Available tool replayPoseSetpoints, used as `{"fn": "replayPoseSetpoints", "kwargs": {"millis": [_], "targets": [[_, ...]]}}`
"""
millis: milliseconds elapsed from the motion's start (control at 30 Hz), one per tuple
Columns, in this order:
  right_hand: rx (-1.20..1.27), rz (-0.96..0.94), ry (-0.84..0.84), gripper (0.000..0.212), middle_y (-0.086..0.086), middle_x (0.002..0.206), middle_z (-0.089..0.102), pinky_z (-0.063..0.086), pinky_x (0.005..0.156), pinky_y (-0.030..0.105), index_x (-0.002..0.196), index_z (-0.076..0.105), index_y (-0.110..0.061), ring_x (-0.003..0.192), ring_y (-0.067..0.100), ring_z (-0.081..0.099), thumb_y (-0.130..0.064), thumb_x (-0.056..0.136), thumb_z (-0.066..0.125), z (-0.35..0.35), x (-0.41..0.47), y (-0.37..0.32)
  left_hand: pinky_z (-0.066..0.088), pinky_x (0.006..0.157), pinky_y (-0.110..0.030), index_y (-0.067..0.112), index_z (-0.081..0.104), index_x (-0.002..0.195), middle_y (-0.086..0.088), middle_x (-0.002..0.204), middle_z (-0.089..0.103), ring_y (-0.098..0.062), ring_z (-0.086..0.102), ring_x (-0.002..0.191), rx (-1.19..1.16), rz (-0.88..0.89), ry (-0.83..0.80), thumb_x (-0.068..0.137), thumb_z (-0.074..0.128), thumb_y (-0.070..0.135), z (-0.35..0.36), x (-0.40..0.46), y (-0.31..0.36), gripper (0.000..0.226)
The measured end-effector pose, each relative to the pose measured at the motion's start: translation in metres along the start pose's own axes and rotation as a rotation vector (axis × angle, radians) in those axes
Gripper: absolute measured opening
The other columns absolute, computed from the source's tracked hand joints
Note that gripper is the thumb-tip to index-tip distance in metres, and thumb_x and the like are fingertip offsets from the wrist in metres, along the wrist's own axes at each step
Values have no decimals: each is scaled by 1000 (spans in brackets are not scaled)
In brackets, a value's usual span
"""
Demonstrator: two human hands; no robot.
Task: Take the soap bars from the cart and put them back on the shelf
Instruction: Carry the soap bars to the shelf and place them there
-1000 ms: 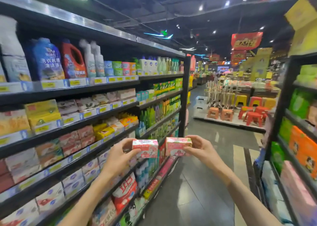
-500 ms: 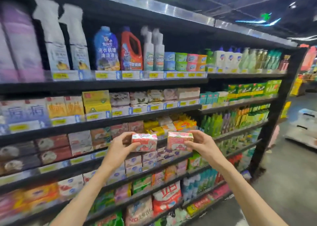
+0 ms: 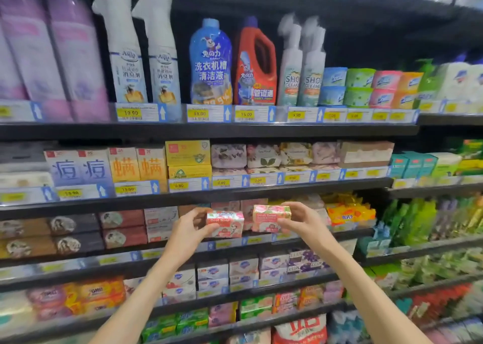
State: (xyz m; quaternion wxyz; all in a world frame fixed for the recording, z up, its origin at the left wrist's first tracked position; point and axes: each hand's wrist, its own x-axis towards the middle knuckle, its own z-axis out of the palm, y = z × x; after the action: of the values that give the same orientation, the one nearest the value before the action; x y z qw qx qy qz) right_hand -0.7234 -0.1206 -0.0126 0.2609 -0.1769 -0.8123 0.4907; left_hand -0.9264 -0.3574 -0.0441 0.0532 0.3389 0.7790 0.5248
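Observation:
My left hand (image 3: 189,230) grips a pink-and-white boxed soap bar (image 3: 226,223) by its left end. My right hand (image 3: 304,222) grips a second pink soap bar (image 3: 270,217) by its right end. Both bars are held side by side, upright, just in front of the third shelf (image 3: 347,232) from the top, where similar pink soap boxes (image 3: 249,206) stand behind them. The cart is out of view.
Black store shelving fills the view. Detergent bottles (image 3: 210,64) and spray bottles stand on the top shelf, boxed soaps (image 3: 188,158) on the second, brown soap boxes (image 3: 122,228) left of my hands, yellow packs (image 3: 350,213) right of them, more soaps below.
My view has turned left from the aisle to face the shelving and come closer. Both hands, still holding the bars, have moved up to the third shelf's front.

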Motion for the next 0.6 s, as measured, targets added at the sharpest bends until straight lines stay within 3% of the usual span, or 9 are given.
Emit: {"fn": "replayPoseSetpoints", "kwargs": {"millis": [100,167,233,333,400,500,600], "targets": [[-13,9,-24,42,-11,111,72,56,79,18,124,59,-29,99,0,69,-29,86,77,-1,23,13,52,95,-24,26,63,123,13,112,70,2,65,103,28,-41,20,81,83,33,9,17,-13,47],[-15,19,-30,41,-13,110,71,55,75,14,123,59,-30,98,-2,68,-30,86,77,-2,36,22,52,99,-30,20,64,126,8,116,70,-5,65,106,34,-93,44,79,84,36,16,26,-22,53],[-14,23,-39,38,-13,108,72,56,78,17,119,60,-30,96,-3,68,-29,85,78,-3,46,29,53,102,-37,16,64,127,4,118,70,-9,66,108,26,-125,60,78,84,34,23,31,-27,56],[-1,28,-74,36,-11,108,73,56,86,22,115,62,-28,97,0,69,-28,84,79,-3,60,44,50,97,-28,12,61,130,5,115,66,-9,63,105,35,-137,82,81,82,32,34,33,-26,57],[14,43,-85,40,-8,108,74,56,88,26,116,63,-23,97,2,70,-29,82,81,-1,67,52,50,97,-29,14,60,131,10,111,64,-7,63,103,35,-140,83,82,81,33,40,35,-27,56],[31,67,-98,42,-7,108,72,54,77,16,116,61,-22,93,0,69,-30,80,82,3,74,60,54,101,-35,18,64,129,13,108,67,-3,65,100,56,-144,91,80,82,36,46,39,-32,55],[34,70,-99,43,-9,108,71,52,70,11,117,60,-19,94,0,68,-29,81,82,6,76,64,52,100,-30,16,65,129,11,113,69,-2,65,100,70,-164,117,79,84,36,53,41,-38,57]]}}
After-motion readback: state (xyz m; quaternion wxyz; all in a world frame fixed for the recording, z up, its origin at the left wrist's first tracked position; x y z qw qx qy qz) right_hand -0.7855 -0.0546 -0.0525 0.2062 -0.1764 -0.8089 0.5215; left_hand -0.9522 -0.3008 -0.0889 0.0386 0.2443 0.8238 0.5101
